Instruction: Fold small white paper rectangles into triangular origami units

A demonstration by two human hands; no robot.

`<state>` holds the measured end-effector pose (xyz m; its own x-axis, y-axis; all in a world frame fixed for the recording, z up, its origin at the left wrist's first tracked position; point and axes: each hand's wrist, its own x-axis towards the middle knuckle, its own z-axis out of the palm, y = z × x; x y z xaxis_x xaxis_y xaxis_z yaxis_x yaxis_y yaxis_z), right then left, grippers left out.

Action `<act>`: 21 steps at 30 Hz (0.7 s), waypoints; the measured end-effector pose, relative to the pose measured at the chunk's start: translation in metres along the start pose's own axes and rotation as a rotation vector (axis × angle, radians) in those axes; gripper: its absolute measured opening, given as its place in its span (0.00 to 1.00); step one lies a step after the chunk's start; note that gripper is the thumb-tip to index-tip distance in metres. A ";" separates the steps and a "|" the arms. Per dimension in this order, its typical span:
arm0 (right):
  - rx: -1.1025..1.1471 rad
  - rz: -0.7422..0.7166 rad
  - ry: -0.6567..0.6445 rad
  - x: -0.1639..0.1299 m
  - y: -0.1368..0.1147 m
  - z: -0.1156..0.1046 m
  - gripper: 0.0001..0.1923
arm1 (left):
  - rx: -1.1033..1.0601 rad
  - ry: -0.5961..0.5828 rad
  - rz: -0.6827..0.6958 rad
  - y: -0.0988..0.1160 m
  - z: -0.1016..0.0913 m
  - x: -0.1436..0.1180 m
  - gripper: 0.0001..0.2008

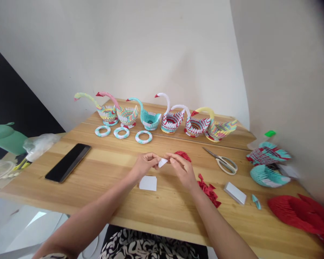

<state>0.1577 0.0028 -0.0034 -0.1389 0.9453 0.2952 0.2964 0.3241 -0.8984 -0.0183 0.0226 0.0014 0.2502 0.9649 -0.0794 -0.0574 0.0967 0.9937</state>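
Note:
My left hand and my right hand meet over the middle of the wooden table. Both pinch one small white paper slip between their fingertips, held just above the tabletop. A second white paper rectangle lies flat on the wood below my left hand. A small heap of folded red paper pieces sits just behind my right hand. More red pieces lie by my right wrist.
Several modular paper swans line the back of the table, with three paper rings before them. A black phone lies left. Scissors, a white paper stack, teal and red folded assemblies and red wings sit right.

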 end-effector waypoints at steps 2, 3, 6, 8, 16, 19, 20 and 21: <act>0.059 0.112 -0.009 0.001 0.001 0.001 0.15 | 0.025 -0.023 0.030 -0.002 0.001 0.000 0.12; 0.061 0.137 -0.012 0.002 0.002 0.002 0.15 | 0.036 -0.033 0.044 -0.003 0.001 -0.001 0.12; 0.014 0.152 -0.018 0.002 0.005 0.004 0.12 | 0.078 -0.052 0.075 -0.004 0.003 -0.002 0.12; -0.011 0.141 -0.007 0.002 0.006 0.005 0.12 | 0.105 -0.066 0.087 -0.003 0.003 -0.002 0.11; -0.032 0.124 0.016 0.002 0.008 0.003 0.12 | 0.169 -0.065 0.072 0.000 0.004 -0.004 0.07; -0.040 0.126 0.019 0.002 0.007 0.004 0.12 | 0.210 -0.047 0.082 0.001 0.005 -0.004 0.07; -0.044 0.121 0.020 0.002 0.006 0.004 0.11 | 0.224 -0.043 0.088 0.001 0.005 -0.005 0.07; -0.048 0.113 0.020 0.002 0.005 0.004 0.11 | 0.237 -0.042 0.094 0.002 0.005 -0.005 0.07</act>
<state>0.1553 0.0064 -0.0089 -0.0828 0.9763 0.1998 0.3545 0.2162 -0.9097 -0.0143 0.0166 0.0039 0.2947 0.9555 0.0124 0.1446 -0.0574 0.9878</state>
